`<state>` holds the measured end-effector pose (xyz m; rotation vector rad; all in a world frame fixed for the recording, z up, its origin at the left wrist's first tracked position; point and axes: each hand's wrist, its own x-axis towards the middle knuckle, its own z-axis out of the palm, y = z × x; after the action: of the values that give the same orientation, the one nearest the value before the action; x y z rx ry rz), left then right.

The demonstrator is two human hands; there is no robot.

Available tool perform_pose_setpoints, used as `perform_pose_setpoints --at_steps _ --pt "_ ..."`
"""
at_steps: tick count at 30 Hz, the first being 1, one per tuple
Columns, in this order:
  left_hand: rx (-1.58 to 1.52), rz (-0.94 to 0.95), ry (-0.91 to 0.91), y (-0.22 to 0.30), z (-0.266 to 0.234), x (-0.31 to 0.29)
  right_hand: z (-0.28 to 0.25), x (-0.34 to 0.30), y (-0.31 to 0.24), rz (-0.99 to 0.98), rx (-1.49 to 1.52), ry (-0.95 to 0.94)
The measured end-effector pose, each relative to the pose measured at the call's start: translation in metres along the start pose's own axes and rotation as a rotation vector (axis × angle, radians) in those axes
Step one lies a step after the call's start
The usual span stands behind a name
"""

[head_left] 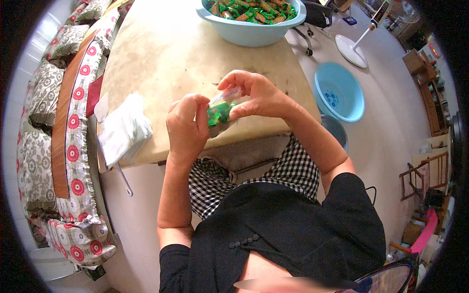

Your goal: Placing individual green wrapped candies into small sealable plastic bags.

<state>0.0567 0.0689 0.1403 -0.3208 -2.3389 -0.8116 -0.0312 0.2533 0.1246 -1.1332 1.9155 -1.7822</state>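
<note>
A small clear plastic bag with green-wrapped pieces inside is held between my two hands, just above the table's near edge. My left hand pinches the bag's left side, its fingertips near the top corner. On the other side, my right hand curls around the bag with the thumb against its front. A yellowish strip runs along the bag's upper part. Farther off at the table's back stands a light blue basin, full of small green and orange-brown wrapped packets.
A stack of clear plastic bags lies at the table's left edge. On the floor to the right are a blue basin, another bluish tub and a white stand base. A cushioned sofa lines the left.
</note>
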Motion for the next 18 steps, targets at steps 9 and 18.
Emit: perform_pose_setpoints --at_steps 9,18 --pt "-0.167 -0.149 -0.058 0.022 -0.014 0.017 0.014 0.005 0.003 0.1 0.429 0.152" --pt "-0.215 -0.286 -0.126 0.019 -0.02 0.028 0.02 0.01 -0.014 0.052 0.326 0.196"
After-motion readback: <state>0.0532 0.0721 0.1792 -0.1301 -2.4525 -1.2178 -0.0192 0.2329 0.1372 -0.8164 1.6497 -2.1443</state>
